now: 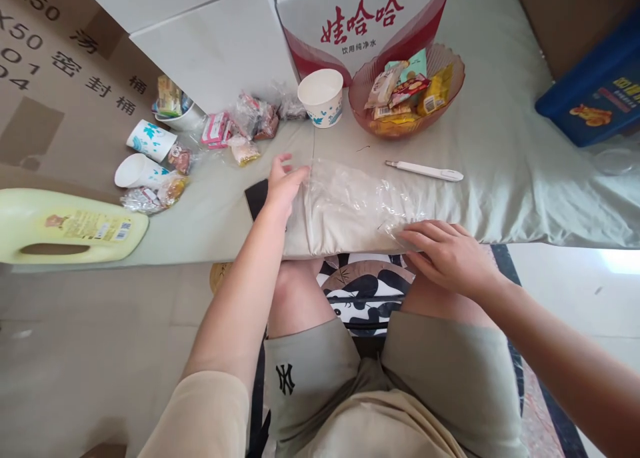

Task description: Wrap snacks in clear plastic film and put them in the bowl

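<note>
A clear plastic bag (350,201) lies flat on the pale green cloth surface (500,145) in front of me. My left hand (283,185) rests at the bag's left end, fingers spread and slightly lifted. My right hand (445,251) presses flat on the bag's near right corner at the surface's front edge, fingers stretched out. A white pen-like tool (425,171) lies just beyond the bag. A dark flat object (256,198) peeks out under my left hand.
A pink bowl (453,88) of wrapped snacks and a paper cup (321,97) stand at the back. More cups (140,171) and loose snack packets (235,128) lie to the left. A yellow jug (65,225), cardboard boxes (365,18) and a blue box (595,98) surround the area.
</note>
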The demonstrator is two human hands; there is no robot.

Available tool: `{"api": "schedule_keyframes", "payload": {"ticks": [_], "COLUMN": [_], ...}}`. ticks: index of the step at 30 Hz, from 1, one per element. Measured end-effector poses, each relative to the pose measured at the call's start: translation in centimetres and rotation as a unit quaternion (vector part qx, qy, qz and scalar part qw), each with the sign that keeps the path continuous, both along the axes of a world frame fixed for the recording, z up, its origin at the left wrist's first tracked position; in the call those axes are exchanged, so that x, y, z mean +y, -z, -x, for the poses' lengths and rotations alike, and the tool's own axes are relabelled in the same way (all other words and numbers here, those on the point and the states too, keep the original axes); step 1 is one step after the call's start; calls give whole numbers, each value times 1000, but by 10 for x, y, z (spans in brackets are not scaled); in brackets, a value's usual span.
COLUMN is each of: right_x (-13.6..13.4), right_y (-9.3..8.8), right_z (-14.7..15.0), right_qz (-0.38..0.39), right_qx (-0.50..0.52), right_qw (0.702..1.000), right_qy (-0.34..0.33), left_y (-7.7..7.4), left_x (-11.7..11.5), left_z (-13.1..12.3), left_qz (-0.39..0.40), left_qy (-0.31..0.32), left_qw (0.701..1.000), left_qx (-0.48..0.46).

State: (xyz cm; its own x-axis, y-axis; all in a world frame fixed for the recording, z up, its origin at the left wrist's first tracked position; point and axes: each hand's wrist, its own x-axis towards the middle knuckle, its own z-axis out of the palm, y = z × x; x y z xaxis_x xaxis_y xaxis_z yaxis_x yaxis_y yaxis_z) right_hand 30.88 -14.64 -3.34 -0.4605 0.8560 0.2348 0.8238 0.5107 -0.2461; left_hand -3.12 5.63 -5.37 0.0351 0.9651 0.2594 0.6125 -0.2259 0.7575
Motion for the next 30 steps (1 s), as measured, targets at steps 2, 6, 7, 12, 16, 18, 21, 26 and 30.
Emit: {"api": "schedule_keyframes", "payload": {"ticks": [2,6,7,12,16,18,21,26,30], "right_x": [-4,-12,-14,-16,-15,-14,-12,-13,-11], "right_y": [-5,-11,-11,-7,-9,-10,-8,-6,-9], "right_z": [0,0,1,9,13,13,14,16,14], "right_qz": [17,84,99,129,121,124,131,138,121], "right_qx": [21,65,64,5,-34,-54,-59,2,13], "right_qw": [999,992,991,991,989,985,979,964,947], "right_qy": [24,62,57,26,76,109,148,225,297], "left_y": [-14,-43,-47,-45,-45,-49,-55,-63,-64], "left_x": [-24,-75,-84,-88,-84,-90,-106,-134,-154], "left_z": [-5,-38,-49,-97,-91,-77,-54,-27,-16], "left_qz": [-47,10,36,94,91,109,127,84,38], "left_qy": [-84,212,245,283,306,292,271,273,262], "left_qw": [995,964,951,927,930,941,949,952,956], "left_qx": [21,162,185,226,184,133,103,109,122]}}
